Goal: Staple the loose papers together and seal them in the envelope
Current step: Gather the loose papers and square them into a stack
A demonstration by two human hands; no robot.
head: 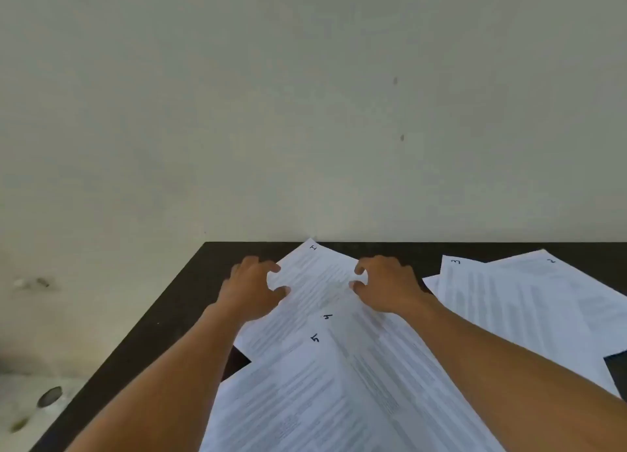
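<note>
Several printed white sheets with hand-written numbers lie spread on a dark table (183, 309). Sheet 1 (315, 275) lies farthest back, tilted, partly under sheet 4 (376, 336) and sheet 5 (298, 394). Sheets 3 (456, 288) and 2 (549, 292) overlap at the right. My left hand (251, 288) is at sheet 1's left edge, with curved fingertips and thumb touching it and a gap between them. My right hand (386, 285) mirrors it at the sheet's right edge. No stapler or envelope is in view.
The table's back edge meets a plain pale wall (305, 112). Its left edge runs diagonally, with pale floor (40, 366) beyond. A dark patch (616, 366) shows at the right frame edge beside sheet 2.
</note>
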